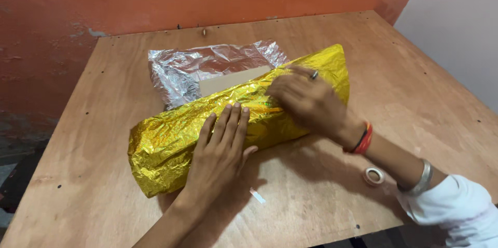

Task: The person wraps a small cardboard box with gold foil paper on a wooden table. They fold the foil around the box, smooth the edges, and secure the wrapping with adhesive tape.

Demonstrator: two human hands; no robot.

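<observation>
Left hand [220, 147]: flat, fingers pressed together, palm down on the near half of the gold-wrapped parcel [171, 142].
Right hand [306, 100]: fingers bent, pressing the parcel's top fold — beyond the left hand.
Parcel: lies slantwise under both hands.
Silver foil [192, 69]: behind the parcel, touching it — a cardboard strip [233, 79] shows on it.
Tape roll [373, 176]: near side of the parcel, beside the right wrist.

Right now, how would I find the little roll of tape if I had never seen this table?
Start at the wooden table and go to its near right part, beside the arm in the white sleeve. The roll of tape lies flat there, just under the right hand's wrist. It is a small pale ring, unlike the big crinkly gold-wrapped parcel the hands press.
</observation>
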